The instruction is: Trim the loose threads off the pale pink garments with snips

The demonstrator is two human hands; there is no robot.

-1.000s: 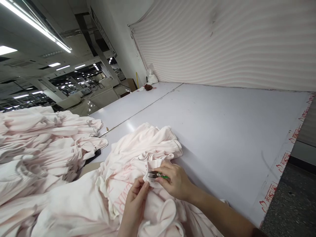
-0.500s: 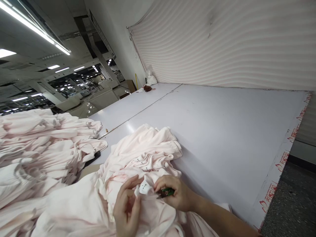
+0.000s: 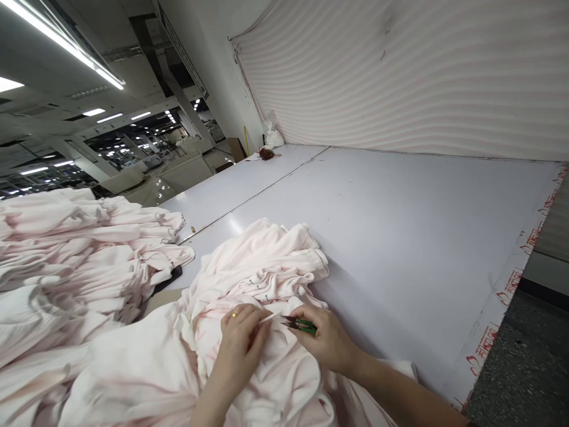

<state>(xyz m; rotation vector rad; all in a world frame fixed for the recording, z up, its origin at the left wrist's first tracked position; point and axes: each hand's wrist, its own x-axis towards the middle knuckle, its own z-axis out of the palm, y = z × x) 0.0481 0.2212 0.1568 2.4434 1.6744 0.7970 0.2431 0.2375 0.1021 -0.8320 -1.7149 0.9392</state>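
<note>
- The white table [image 3: 400, 225] carries red printed tape [image 3: 511, 284] along its right edge; the characters are too small to read.
- A stack of pale pink garments [image 3: 66, 261] lies at the left.
- One pale pink garment [image 3: 262, 267] lies bunched on the table's near edge, with faint red lettering, unreadable in the folds.
- The left hand [image 3: 242, 341] pinches a small white label [image 3: 268, 318] on that garment.
- The right hand [image 3: 326, 344] is closed around green-handled thread snips [image 3: 300, 324], tips just beside the label.
</note>
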